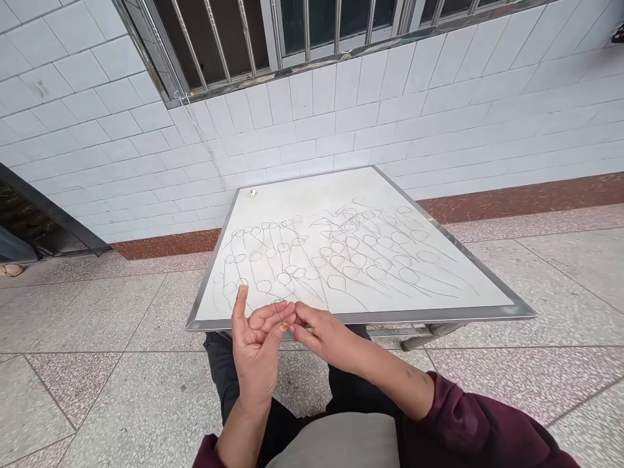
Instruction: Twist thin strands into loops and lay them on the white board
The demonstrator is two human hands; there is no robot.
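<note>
**Wire loop [278,307] held in my fingers at the near edge of a white table**

Seated at a white tabletop [302,195] framed in grey metal rim [361,318], I hold the thin dark loop at my left hand [256,348], whose fingers close on it while one digit stands upright, apart from the rest. My right hand [326,335] meets it fingertip to fingertip, finger and thumb narrowed together; I cannot tell whether they grip the wire too. Dozens of looped wires [337,279], each a ring with a long tail, lie spread across the near and middle table, in loose rows at left and more tangled towards the right. A small white-and-red object [253,193] sits alone near the far left corner.

Behind the table rises a wall [312,140] of white tiles, its lower edge finished by a reddish-brown band [166,245]. Above, metal bars [306,29] guard a window [336,26], and a pale cord [199,133] hangs from its lower left corner. Speckled floor [156,383] in grey and pink panels spreads on both sides. Grey cloth [341,442] covers my lap, between maroon sleeves [478,416].
</note>
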